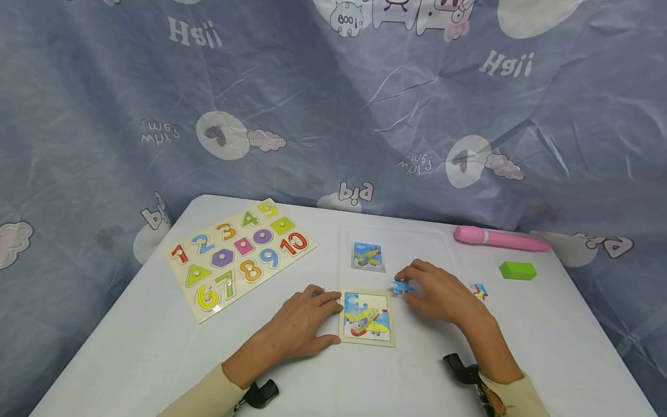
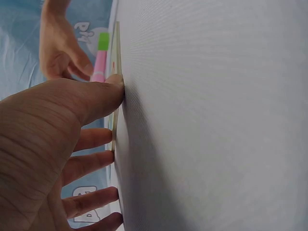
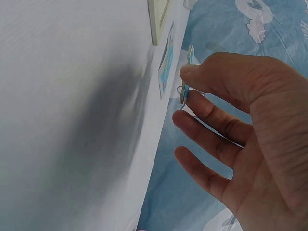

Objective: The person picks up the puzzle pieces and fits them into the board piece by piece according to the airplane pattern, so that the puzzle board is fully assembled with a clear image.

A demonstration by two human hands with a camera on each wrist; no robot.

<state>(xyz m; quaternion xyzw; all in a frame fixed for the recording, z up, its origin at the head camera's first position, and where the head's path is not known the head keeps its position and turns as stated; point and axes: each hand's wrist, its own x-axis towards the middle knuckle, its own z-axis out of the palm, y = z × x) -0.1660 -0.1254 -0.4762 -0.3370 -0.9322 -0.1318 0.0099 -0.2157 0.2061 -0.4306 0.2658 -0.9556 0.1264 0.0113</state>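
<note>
A jigsaw puzzle of a yellow plane lies in a pale wooden frame, with a bare gap at its upper right. My left hand rests at the frame's left edge, thumb and fingertips touching it, as the left wrist view also shows. Between thumb and index finger, my right hand pinches a blue puzzle piece just above the table, right of the frame. In the right wrist view this piece stands edge-on, and the other fingers are spread loosely. Another piece with red and blue lies right of that hand.
A small plane picture card lies behind the frame. A number-and-shape board occupies the left of the white table. To the right are a green block and a pink marker-shaped stick. A patterned curtain hangs behind.
</note>
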